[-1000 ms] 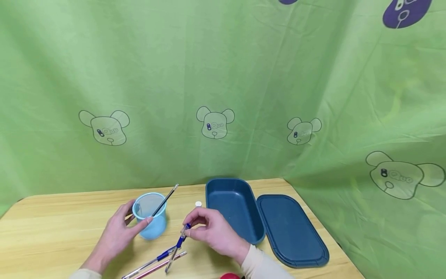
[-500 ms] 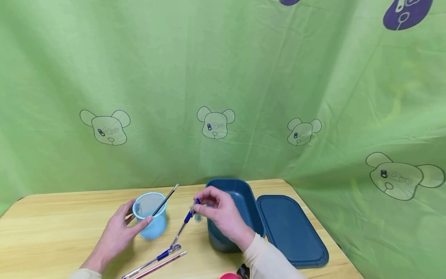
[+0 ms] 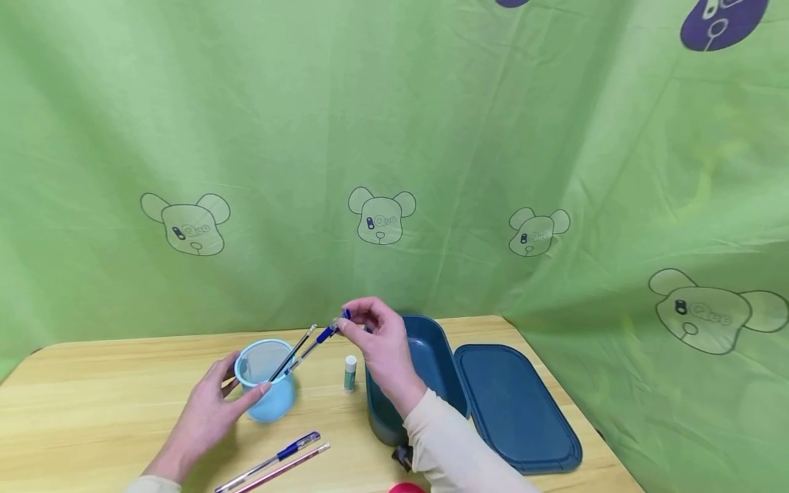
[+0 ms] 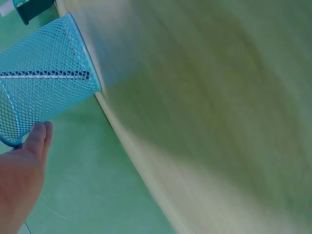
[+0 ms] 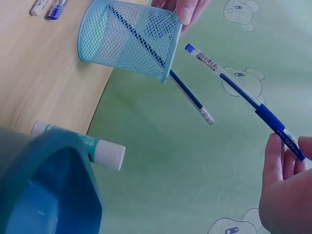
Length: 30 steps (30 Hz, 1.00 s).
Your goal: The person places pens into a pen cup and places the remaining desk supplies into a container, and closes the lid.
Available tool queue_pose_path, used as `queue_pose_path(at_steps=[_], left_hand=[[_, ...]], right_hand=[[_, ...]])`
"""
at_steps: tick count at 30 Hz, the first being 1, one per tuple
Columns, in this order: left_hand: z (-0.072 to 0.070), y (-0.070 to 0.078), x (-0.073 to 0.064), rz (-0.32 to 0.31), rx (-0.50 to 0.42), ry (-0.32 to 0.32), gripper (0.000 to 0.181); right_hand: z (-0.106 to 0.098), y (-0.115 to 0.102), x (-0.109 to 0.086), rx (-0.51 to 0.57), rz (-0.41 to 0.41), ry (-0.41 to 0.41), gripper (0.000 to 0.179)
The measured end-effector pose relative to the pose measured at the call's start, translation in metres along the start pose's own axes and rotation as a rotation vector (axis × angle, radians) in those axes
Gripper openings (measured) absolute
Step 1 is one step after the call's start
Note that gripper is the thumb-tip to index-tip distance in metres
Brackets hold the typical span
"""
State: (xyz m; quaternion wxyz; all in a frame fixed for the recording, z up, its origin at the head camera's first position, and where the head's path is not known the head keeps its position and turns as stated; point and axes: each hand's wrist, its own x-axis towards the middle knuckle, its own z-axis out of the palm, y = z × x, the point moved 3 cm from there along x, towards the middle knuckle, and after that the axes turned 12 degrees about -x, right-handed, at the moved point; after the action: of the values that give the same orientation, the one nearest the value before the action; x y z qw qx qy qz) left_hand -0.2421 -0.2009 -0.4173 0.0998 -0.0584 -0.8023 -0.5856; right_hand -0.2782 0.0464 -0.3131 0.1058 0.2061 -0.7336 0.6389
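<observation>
My left hand (image 3: 206, 414) grips a light-blue mesh pen cup (image 3: 271, 404) at its rim, thumb on the near side. A dark pencil (image 3: 303, 344) with a white eraser end leans inside, also visible through the mesh (image 4: 44, 58) in the left wrist view. My right hand (image 3: 387, 356) pinches a clear pen with a blue cap and grip (image 5: 263, 114) by its capped end, the blue tail tilted down toward the cup. In the head view the pen's lower end overlaps the cup's right rim. Another blue pen (image 3: 290, 450) and a reddish pencil (image 3: 296, 465) lie in front.
A glue stick (image 3: 350, 375) stands between the cup and an open dark-blue box (image 3: 425, 335), partly behind the right arm. The box's lid (image 3: 518, 404) lies flat to the right. A black object (image 3: 403, 457) and a red object (image 3: 407, 487) show at the near edge.
My right hand has lifted the pen off the table, up and away, then brought its lower end over to the cup. The left hand and the cup stay in place.
</observation>
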Motion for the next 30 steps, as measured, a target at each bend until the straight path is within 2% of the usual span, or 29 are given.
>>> queue_pose_path(at_steps=[7, 11, 21, 27, 30], left_hand=[[0.001, 0.000, 0.001, 0.012, -0.004, -0.001, 0.091], [0.001, -0.001, 0.000, 0.008, -0.008, 0.005, 0.090], [0.001, 0.002, 0.000, 0.022, -0.008, 0.004, 0.090], [0.003, 0.003, -0.001, 0.003, -0.046, -0.010, 0.090], [0.004, 0.003, 0.000, -0.003, -0.054, -0.009, 0.091]], right_hand=[[0.012, 0.018, 0.012, -0.008, 0.054, 0.035, 0.023], [0.020, 0.028, 0.014, -0.024, 0.091, 0.020, 0.022], [0.038, 0.048, 0.015, 0.026, 0.186, -0.036, 0.021], [0.044, 0.037, 0.011, 0.005, 0.213, -0.069, 0.021], [0.047, 0.040, 0.012, -0.020, 0.197, -0.066, 0.020]])
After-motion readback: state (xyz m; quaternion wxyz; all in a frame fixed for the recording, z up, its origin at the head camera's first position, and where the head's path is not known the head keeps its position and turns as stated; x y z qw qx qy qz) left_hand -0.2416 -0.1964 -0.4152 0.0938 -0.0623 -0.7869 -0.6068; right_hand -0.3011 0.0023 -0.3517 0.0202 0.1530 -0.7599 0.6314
